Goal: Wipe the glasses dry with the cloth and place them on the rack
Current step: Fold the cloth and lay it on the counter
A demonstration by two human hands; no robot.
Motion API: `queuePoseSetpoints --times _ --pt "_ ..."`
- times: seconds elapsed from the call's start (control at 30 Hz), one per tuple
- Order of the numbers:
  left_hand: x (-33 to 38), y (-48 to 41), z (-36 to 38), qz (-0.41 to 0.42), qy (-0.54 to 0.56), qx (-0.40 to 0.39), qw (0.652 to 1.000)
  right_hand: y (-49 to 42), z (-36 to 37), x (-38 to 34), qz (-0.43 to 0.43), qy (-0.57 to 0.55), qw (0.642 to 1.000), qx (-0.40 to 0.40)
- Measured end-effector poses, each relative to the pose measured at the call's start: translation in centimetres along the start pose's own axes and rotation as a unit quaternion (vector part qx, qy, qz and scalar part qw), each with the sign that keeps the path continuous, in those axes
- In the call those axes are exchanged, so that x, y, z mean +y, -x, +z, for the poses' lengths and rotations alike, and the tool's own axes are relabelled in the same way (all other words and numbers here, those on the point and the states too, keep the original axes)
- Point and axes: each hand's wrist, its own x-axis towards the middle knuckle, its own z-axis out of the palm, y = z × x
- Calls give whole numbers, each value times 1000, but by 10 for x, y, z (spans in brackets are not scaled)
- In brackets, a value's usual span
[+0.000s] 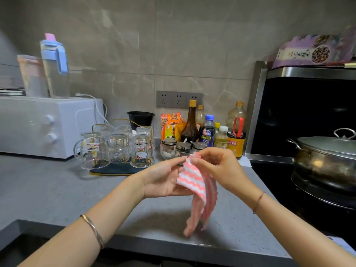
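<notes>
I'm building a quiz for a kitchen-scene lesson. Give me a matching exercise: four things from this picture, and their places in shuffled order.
Things:
1 cloth
2 Hello Kitty glass
3 lidded pot
4 blue-capped jug

Places:
A on the stove
B atop the white oven
C on the rack
D held between left hand and right hand

Pairs: 1-D, 2-C, 3-A, 4-B

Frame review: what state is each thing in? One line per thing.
Cloth: hanging, held at its top
Left hand: holds cloth
Right hand: pinches cloth top
Glasses: mouth down on rack, none in hand
Pot: lid on
Bottles: capped
</notes>
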Motion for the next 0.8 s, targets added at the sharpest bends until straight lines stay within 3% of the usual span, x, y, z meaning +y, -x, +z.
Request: queuePoseSetpoints --times 0.17,0.3,0.5,0.63,0.8 --pt "-2 -5 0 21 -5 41 999 5 7 -6 1 2 999 -34" --pt "-3 -7 0 57 -40 80 994 12 14 -5 -8 -27 1000 -14" --pt "4 -2 -2 180 -159 222 945 22 13 -4 -8 -15 999 46" --pt "8 9 8 246 -219 207 921 18 10 -3 11 -80 991 102" --pt "9 15 15 256 -221 164 927 14 7 -9 92 -195 971 98"
